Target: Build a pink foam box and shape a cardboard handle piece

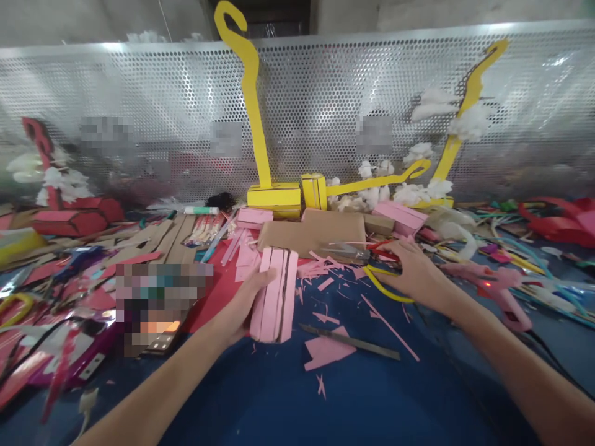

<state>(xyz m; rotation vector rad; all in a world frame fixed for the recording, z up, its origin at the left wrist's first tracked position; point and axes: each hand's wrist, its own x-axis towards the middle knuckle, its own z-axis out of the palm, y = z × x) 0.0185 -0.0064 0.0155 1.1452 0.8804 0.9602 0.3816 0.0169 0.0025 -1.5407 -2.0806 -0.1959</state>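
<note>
My left hand is closed around a pink paper-covered box, holding it upright on the blue table. My right hand reaches to the right of it and rests on a pair of scissors with yellow handles, fingers curled over the handle loops. The scissors' blades point left over a flat cardboard piece. Pink paper scraps lie between my hands, and a thin dark blade or file lies near them.
A perforated metal screen walls the back. Yellow hooked cardboard models with white cotton stand before it. A red model is at left, a pink glue gun at right. Paper strips and clutter cover both sides.
</note>
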